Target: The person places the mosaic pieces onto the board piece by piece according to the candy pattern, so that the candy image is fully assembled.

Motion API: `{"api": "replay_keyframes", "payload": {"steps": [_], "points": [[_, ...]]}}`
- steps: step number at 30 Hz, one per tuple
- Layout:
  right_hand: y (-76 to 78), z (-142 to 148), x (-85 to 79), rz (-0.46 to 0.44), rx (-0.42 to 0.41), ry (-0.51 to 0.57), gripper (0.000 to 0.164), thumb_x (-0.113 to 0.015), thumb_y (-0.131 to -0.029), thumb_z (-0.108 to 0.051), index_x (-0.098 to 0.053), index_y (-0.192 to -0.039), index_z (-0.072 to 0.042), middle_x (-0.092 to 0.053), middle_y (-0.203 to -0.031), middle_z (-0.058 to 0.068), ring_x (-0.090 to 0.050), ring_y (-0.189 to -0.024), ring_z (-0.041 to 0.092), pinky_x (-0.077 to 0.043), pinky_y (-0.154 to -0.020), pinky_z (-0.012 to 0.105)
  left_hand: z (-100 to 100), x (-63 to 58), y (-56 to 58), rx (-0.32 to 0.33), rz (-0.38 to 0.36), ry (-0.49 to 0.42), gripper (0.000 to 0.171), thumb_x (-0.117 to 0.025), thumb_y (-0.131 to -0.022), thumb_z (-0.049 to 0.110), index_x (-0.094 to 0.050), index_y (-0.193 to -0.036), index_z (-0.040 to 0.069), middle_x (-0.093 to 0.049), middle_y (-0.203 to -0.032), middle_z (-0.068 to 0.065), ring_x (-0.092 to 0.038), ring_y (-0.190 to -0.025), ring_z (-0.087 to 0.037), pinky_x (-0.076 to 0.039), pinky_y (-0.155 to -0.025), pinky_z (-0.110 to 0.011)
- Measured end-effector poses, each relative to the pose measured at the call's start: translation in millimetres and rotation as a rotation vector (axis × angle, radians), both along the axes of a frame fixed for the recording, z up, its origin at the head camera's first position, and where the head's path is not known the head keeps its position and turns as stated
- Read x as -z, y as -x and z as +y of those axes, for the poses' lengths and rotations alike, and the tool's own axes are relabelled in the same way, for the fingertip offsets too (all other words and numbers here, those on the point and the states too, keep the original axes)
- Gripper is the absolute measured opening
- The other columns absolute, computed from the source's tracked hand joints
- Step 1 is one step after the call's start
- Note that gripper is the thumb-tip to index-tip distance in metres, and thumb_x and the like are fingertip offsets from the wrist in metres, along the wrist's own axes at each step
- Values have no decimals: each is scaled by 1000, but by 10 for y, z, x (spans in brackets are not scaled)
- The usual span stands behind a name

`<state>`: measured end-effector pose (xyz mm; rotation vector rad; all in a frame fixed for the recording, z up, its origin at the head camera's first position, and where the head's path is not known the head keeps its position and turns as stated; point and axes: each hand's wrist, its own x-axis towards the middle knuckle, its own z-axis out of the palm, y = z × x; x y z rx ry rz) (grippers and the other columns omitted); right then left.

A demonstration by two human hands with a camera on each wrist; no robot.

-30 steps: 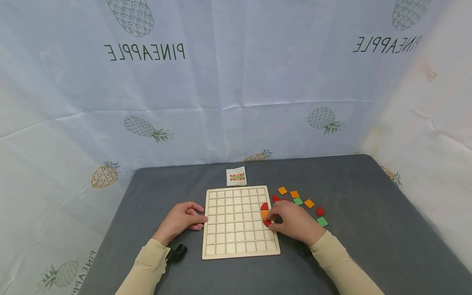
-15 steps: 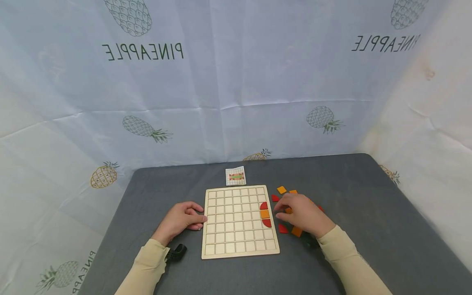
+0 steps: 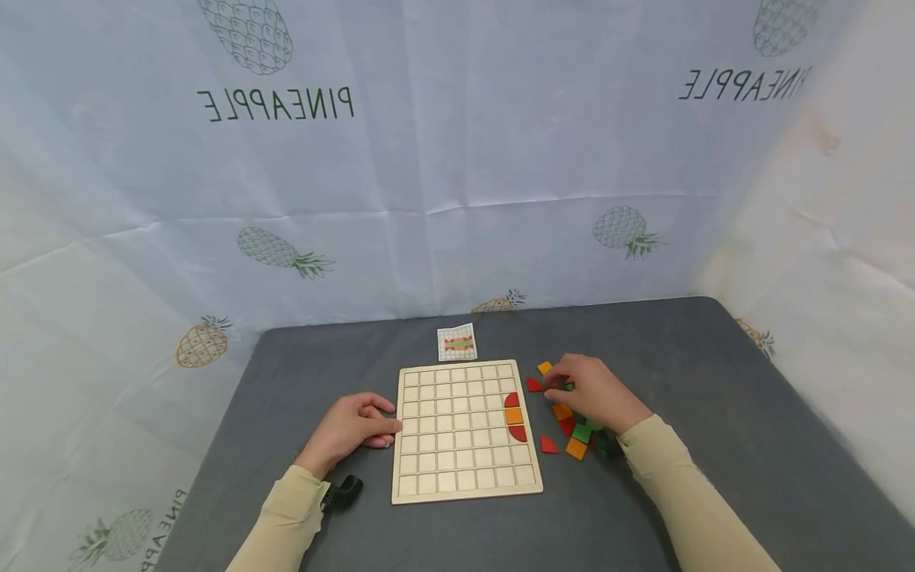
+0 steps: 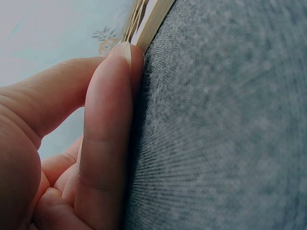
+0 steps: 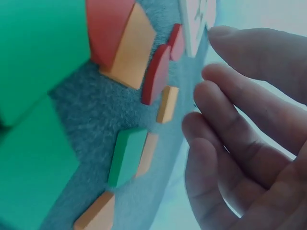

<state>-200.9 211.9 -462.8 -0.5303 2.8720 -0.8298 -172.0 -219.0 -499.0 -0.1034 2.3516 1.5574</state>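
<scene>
A pale wooden grid board lies flat on the dark table. Near its right edge, an orange square sits between two red rounded-corner pieces. My left hand rests at the board's left side, thumb and fingertips touching the edge; the left wrist view shows the fingertips up against the wood. Over the loose pieces right of the board hovers my right hand. Its fingers are loosely bent, with nothing between them in the right wrist view. Beneath lie green tiles, orange squares and red pieces, partly hidden.
Behind the board lies a small printed card with a red and green figure on a grid. A pineapple-print cloth hangs along the table's far side. Each wrist wears a black device.
My right hand has left the right edge of the board and moved right, then farther back over the loose pieces, uncovering the three set pieces. The left hand stays put.
</scene>
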Motion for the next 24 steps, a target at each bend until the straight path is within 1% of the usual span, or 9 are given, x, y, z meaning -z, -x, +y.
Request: {"api": "replay_keyframes", "payload": {"steps": [4, 7, 10, 16, 20, 24], "points": [[136, -82, 30, 14, -38, -62, 21, -86, -96, -23, -83, -115, -15, -70, -104, -2, -62, -92, 15, -60, -82, 35, -4, 14, 0, 6, -3, -19, 47, -94, -86, 20, -70, -122, 0, -75, -85, -10, -78, -72, -18, -68, -70, -34], [199, -132, 69, 7, -47, -111, 21, -86, -95, -24, -83, -114, -16, -70, -105, -2, -61, -93, 16, -61, -84, 37, 6, 19, -3, 17, -5, -27, 48, -94, -86, 20, -70, -122, 0, -76, -85, -9, -78, -73, -18, -68, -71, -34], [239, -170, 108, -1, -42, -137, 21, -87, -94, -24, -83, -113, -16, -70, -104, -2, -60, -93, 16, -61, -85, 37, 16, 17, -7, 21, -2, -29, 47, -94, -86, 20, -70, -121, 0, -76, -85, -10, -77, -72, -18, -68, -71, -34], [269, -204, 142, -12, -20, -116, 17, -87, -94, -21, -83, -111, -15, -70, -103, -1, -61, -91, 15, -62, -85, 37, 12, 17, -2, 14, 0, -26, 45, -94, -85, 20, -71, -119, 1, -76, -84, -10, -77, -72, -18, -68, -70, -34], [248, -233, 101, -14, 6, -88, 15, -86, -95, -21, -83, -108, -15, -70, -103, -1, -64, -92, 14, -63, -85, 38, -9, 34, 14, 15, -2, -22, 45, -94, -85, 20, -71, -119, 2, -76, -84, -10, -78, -73, -19, -68, -70, -34], [191, -335, 40, 10, 0, -50, 16, -87, -94, -22, -84, -107, -15, -70, -101, -2, -65, -91, 13, -63, -84, 37, -34, 40, 23, 12, -1, -22, 44, -94, -85, 20, -72, -118, 2, -76, -83, -10, -78, -73, -19, -68, -70, -34]]}}
